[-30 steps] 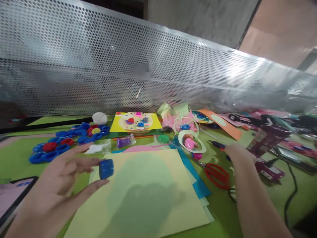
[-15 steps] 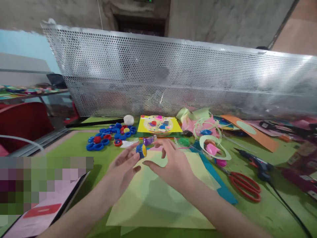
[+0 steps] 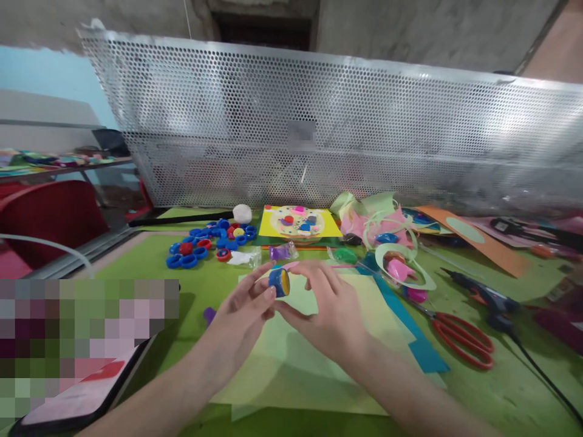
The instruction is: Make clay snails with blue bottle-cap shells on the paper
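A small blue bottle cap (image 3: 279,282) with a yellow inside is pinched between both my hands above a pale yellow paper sheet (image 3: 300,358). My left hand (image 3: 241,318) grips the cap from the left with thumb and fingertips. My right hand (image 3: 325,309) meets it from the right, its fingertips closed on the cap's edge and its other fingers curled. Under the yellow sheet lies a blue sheet (image 3: 421,349).
Behind my hands lie a pile of blue and red caps (image 3: 204,243), a white ball (image 3: 242,213), a yellow card with a decorated plate (image 3: 298,222), and paper scraps (image 3: 387,243). Red scissors (image 3: 462,337) and a glue gun (image 3: 483,297) lie right; a tablet (image 3: 82,388) left; perforated metal screen (image 3: 319,121) behind.
My right hand came over from the scissors side and joined the left on the blue cap. The cap is now turned with its yellow inside toward me, and both hands sit slightly nearer.
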Demonstrator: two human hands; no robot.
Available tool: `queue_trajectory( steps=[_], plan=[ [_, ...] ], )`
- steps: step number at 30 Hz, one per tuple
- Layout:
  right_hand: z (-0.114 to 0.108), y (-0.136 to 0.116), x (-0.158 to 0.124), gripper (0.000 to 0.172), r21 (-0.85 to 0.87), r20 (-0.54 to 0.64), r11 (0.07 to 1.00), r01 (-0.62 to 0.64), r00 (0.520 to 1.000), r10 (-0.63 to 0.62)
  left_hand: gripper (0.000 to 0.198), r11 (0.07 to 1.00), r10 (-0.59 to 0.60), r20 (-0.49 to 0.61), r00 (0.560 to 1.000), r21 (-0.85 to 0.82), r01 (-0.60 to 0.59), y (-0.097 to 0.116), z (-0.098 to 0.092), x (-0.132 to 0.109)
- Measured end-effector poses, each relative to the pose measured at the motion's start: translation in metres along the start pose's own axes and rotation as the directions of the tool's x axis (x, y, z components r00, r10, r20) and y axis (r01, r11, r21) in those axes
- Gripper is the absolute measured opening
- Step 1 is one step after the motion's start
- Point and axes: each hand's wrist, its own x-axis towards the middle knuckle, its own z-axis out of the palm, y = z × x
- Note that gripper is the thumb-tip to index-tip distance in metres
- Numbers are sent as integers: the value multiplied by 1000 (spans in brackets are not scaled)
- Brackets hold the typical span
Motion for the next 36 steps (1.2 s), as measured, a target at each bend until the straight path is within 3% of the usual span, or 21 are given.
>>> queue_trajectory(
  steps=[6,12,18,20,22,24,26,28,32,36],
  plan=[
    [-5,6,-5,22,16,-5,1000,-17,1000,17,46,998,-4,3,1000,66,4,-1,0,2],
    [-8,6,-7,20,24,80,999,-26,996,24,45,989,62,-7,998,135,-61,-2,0,2],
    [-9,9,-11,21,60,94,998,11,995,-17,50,924,166,46,985,340,-172,0,-4,-2],
    [-12,10,-10,23,110,132,994,-24,991,9,55,865,231,57,971,445,-232,5,-4,-2],
    [-16,12,-8,25,204,187,971,-124,979,85,55,735,354,59,933,600,-316,10,-4,-3],
    [-20,13,-5,24,318,237,916,-246,956,175,44,563,466,103,879,732,-384,15,-2,-4],
    [-22,14,-2,21,416,273,848,-327,935,227,30,463,497,167,851,779,-423,17,-1,-5],
    [-23,15,0,18,467,305,804,-368,920,244,32,456,466,220,857,770,-446,17,0,-5],
    [-24,17,1,16,490,339,782,-385,911,236,58,520,445,216,869,728,-447,12,-1,-6],
    [-25,19,-1,16,494,346,790,-364,915,206,44,597,411,172,895,692,-407,13,0,-7]
  ],
)
